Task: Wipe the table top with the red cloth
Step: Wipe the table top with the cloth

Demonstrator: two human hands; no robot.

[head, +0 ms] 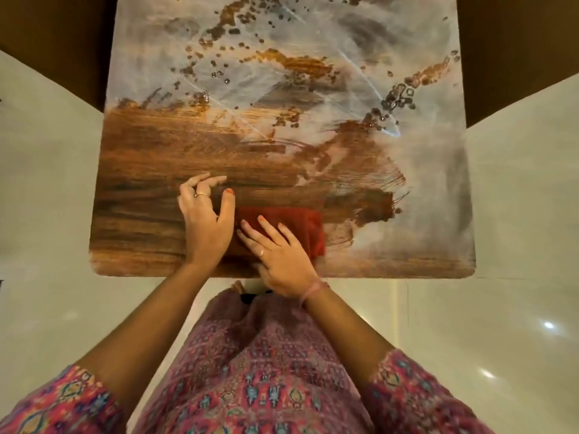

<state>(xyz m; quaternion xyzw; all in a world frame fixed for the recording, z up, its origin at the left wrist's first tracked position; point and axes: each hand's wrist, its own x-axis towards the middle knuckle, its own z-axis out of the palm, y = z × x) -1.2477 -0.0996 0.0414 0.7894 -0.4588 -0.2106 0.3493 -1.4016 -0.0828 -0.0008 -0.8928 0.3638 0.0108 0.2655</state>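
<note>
A square wooden table top [141,158] fills the upper part of the head view. Its near left part shows bare brown wood; the far part and the right side carry a whitish dusty film with dark spots. The folded red cloth [300,223] lies near the front edge, a little right of the middle. My right hand [279,261] lies flat on the cloth's left half with the fingers spread. My left hand [205,220] rests on the wood just left of the cloth, fingers apart, thumb at the cloth's left edge.
Pale glossy floor [501,308] surrounds the table on the left, right and near sides. Dark brown floor or wall [56,23] lies behind the far corners. My patterned pink clothing [266,371] fills the bottom, close to the table's front edge.
</note>
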